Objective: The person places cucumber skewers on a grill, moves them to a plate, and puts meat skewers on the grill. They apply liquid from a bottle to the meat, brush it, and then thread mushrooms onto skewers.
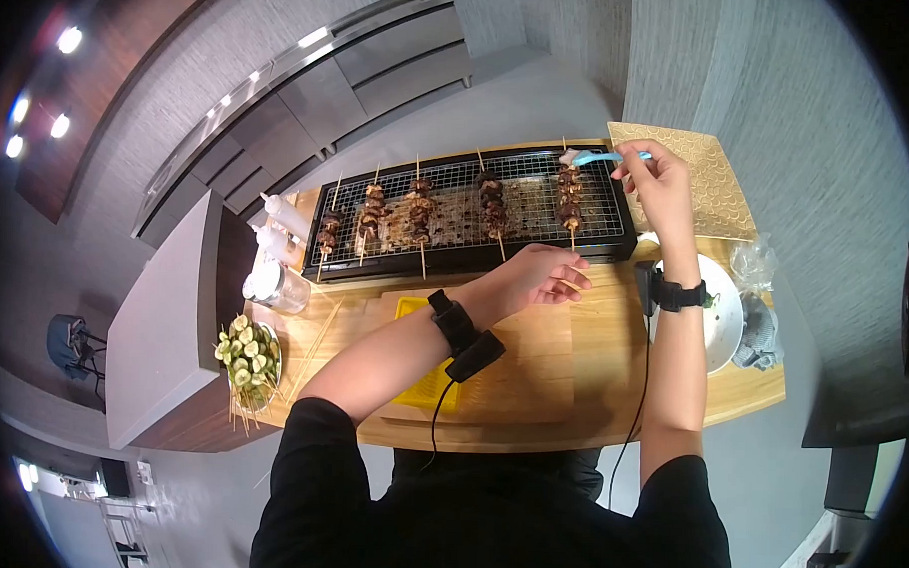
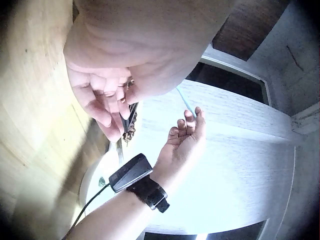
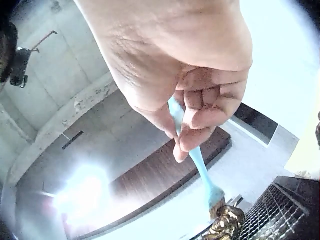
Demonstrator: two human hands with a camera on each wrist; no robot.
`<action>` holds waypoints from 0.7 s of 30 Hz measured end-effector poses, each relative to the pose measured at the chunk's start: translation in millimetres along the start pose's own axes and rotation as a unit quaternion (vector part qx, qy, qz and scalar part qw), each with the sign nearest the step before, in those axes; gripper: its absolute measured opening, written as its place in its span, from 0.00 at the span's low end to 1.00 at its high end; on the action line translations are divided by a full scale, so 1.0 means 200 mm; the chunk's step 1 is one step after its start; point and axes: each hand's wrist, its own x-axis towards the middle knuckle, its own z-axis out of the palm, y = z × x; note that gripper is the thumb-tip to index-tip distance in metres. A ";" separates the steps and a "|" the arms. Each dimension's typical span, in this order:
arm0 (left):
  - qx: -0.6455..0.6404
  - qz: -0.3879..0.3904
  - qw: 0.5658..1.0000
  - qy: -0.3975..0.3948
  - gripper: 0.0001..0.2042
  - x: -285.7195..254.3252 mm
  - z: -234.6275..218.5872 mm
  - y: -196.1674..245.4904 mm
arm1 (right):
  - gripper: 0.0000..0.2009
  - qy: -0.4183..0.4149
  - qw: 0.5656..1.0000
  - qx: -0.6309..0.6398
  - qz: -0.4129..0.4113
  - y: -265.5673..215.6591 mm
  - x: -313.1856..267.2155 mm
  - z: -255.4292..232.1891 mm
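Note:
In the head view, my right hand [image 1: 658, 186] pinches the handle of a light blue brush [image 1: 604, 157], whose bristles touch the upper end of the rightmost meat skewer [image 1: 570, 200] on the grill. The right wrist view shows the brush [image 3: 200, 167] angled down from the curled fingers of my right hand [image 3: 200, 107], its bristles against browned food [image 3: 227, 223]. At the near end of that skewer, my left hand [image 1: 550, 275] has thumb and fingers round the stick's end; in the left wrist view the fingers of my left hand [image 2: 102, 95] largely hide the stick.
Several other skewers lie across the black grill [image 1: 445, 259]. To the left stand bottles [image 1: 285, 216], a jar [image 1: 279, 286] and a plate of green skewers [image 1: 247, 357]. A yellow tray [image 1: 426, 388] lies under my left forearm; a white bowl [image 1: 723, 338] sits by my right forearm.

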 end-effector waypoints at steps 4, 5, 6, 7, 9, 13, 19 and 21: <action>0.005 0.004 1.000 0.000 0.18 0.00 0.01 0.00 | 0.08 0.006 1.000 -0.009 0.002 0.01 0.00 -0.01; 0.006 0.005 1.000 -0.001 0.18 0.00 0.01 0.00 | 0.08 -0.004 1.000 -0.011 0.006 0.01 0.00 -0.01; 0.005 0.008 1.000 -0.001 0.18 0.00 0.01 0.00 | 0.08 0.001 1.000 0.002 0.002 0.01 0.00 -0.02; 0.003 0.010 1.000 -0.001 0.19 0.00 0.01 0.00 | 0.08 0.006 1.000 0.016 -0.002 -0.01 0.00 -0.03; -0.001 0.013 1.000 -0.002 0.19 0.02 0.00 -0.01 | 0.07 -0.007 1.000 0.026 0.004 -0.06 -0.02 -0.04; -0.005 0.014 1.000 0.000 0.18 0.02 0.00 -0.01 | 0.07 -0.073 0.997 0.008 0.038 -0.13 -0.05 -0.08; -0.001 0.018 1.000 -0.001 0.16 0.02 0.00 -0.01 | 0.06 -0.142 0.988 -0.002 0.062 -0.20 -0.07 -0.14; 0.001 0.017 1.000 -0.001 0.15 0.02 0.00 0.00 | 0.06 -0.149 0.986 -0.009 0.067 -0.20 -0.07 -0.14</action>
